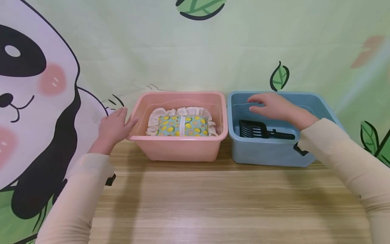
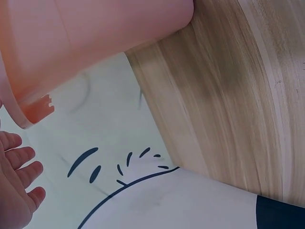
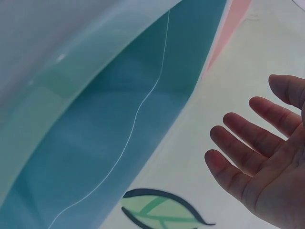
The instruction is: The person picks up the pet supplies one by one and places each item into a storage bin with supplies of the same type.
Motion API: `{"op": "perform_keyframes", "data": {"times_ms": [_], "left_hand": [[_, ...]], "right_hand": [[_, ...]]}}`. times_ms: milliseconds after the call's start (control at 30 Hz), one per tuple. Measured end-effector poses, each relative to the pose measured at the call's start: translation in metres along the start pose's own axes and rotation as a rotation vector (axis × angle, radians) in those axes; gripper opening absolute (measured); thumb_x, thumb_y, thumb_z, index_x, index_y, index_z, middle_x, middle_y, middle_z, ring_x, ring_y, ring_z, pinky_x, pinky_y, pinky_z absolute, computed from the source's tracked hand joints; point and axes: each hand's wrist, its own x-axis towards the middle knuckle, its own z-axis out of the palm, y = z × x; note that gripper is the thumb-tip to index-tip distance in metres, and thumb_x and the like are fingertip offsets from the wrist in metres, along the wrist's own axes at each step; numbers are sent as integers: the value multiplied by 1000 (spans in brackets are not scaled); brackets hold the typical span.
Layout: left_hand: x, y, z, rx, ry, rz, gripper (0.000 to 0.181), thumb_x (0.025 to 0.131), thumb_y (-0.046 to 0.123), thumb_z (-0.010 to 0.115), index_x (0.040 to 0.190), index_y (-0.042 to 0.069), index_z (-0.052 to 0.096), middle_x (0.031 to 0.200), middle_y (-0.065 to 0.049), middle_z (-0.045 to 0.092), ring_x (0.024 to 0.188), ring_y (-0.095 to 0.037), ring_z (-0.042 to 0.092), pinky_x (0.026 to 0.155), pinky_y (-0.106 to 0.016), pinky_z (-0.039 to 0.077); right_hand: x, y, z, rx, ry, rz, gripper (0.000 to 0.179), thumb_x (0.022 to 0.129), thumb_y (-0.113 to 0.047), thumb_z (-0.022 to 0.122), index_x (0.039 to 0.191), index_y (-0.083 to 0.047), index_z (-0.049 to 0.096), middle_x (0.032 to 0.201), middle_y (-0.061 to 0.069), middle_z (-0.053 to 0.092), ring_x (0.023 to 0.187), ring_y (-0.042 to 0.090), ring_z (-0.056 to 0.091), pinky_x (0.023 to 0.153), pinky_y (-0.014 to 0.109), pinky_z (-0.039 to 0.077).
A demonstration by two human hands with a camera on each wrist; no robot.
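Observation:
My left hand is beside the left rim of a pink plastic bin, its fingers loosely extended and holding nothing. Whether its thumb touches the rim I cannot tell. Inside that bin lies a lemon-print fabric bundle with white ruffled edges and a white band across its middle. Over a blue plastic bin hovers my right hand, empty, with spread, slightly bent fingers in the right wrist view. Below it, a black slotted kitchen utensil lies in the blue bin, handle pointing right.
Both bins stand side by side on a wood-grain table, close to a pale green backdrop printed with leaves and a large panda. The table's front part stretches between my sleeves.

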Motion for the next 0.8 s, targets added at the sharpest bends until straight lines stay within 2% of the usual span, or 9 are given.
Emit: {"op": "perform_keyframes", "data": {"times_ms": [433,800], "left_hand": [[1,-12,7,-16,-7,-39,79,88,59,23,139,-1,18,143,-24,21,129,-41,20,98,-60,18],[-2,-12,7,-40,-18,-60,78,89,57,24,139,-2,17,142,-25,21,129,-42,19,100,-61,15]], "right_hand": [[-22,20,-11,14,35,80,46,91,-31,46,128,-2,43,130,21,44,119,39,38,92,54,35],[-33,41,-14,20,60,118,51,91,-35,43,129,0,41,131,24,41,119,41,37,92,56,33]]}}
